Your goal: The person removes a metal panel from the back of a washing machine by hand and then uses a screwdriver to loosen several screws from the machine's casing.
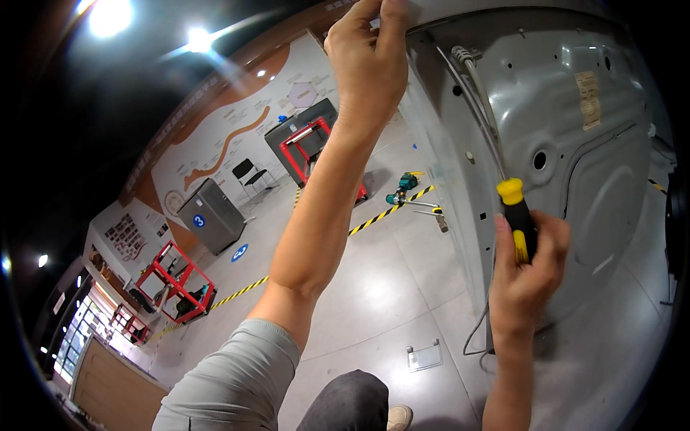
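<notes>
My right hand (528,280) is wrapped round the yellow and black handle of a screwdriver (511,194). Its long metal shaft points up along the left side of a grey stamped-metal appliance panel (553,187), with the tip near the upper edge. Raised at the top of the view, my left hand (368,68) is closed in a pinch beside the panel's upper left corner. Its fingertips are partly cut off by the frame edge, so what they hold cannot be made out. A light grey hose (478,82) runs down the panel close to the screwdriver shaft.
A green power drill (407,182) and hand tools (433,210) lie on the floor by striped tape (374,221). A clear square piece (425,357) lies nearer me, beside a thin grey cable (471,343). Farther left stand red carts (188,305), a grey cabinet (213,215) and a chair (246,171).
</notes>
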A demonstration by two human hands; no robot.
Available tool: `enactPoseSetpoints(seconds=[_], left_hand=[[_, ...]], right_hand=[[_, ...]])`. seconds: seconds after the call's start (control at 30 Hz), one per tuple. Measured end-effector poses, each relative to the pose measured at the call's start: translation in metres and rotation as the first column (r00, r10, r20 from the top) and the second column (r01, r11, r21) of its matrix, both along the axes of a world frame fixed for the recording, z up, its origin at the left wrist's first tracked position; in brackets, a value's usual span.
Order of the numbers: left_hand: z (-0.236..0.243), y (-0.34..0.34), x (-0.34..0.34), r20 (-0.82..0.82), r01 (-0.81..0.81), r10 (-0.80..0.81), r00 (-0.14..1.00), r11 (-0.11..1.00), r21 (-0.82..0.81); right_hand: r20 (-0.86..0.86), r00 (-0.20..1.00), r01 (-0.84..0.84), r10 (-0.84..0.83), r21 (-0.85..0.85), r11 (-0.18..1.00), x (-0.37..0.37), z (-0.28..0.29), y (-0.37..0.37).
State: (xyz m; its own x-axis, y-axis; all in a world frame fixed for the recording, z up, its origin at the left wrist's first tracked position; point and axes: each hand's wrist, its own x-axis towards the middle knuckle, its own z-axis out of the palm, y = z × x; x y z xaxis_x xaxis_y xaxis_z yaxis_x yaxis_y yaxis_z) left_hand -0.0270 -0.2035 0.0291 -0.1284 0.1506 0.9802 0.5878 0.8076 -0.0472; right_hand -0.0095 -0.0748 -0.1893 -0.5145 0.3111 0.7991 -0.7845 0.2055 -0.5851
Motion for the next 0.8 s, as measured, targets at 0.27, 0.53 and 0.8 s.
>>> enactPoseSetpoints(seconds=[0.27, 0.53, 0.8], left_hand=[[0.000, -0.001, -0.002, -0.013, 0.033, -0.033, 0.999, 0.999, -0.005], [0.002, 0.000, 0.003, 0.044, -0.001, 0.000, 0.999, 1.000, 0.007], [0.002, 0.004, -0.002, 0.012, 0.047, -0.047, 0.999, 0.999, 0.020]], right_hand=[[0.106, 0.530, -0.669, 0.842, -0.558, 0.491, -0.004, 0.001, -0.007], [-0.059, 0.991, -0.118, 0.120, 0.033, 0.992, -0.003, 0.009, -0.009], [-0.071, 0.997, 0.005, -0.005, 0.005, 1.000, -0.001, 0.015, -0.022]])
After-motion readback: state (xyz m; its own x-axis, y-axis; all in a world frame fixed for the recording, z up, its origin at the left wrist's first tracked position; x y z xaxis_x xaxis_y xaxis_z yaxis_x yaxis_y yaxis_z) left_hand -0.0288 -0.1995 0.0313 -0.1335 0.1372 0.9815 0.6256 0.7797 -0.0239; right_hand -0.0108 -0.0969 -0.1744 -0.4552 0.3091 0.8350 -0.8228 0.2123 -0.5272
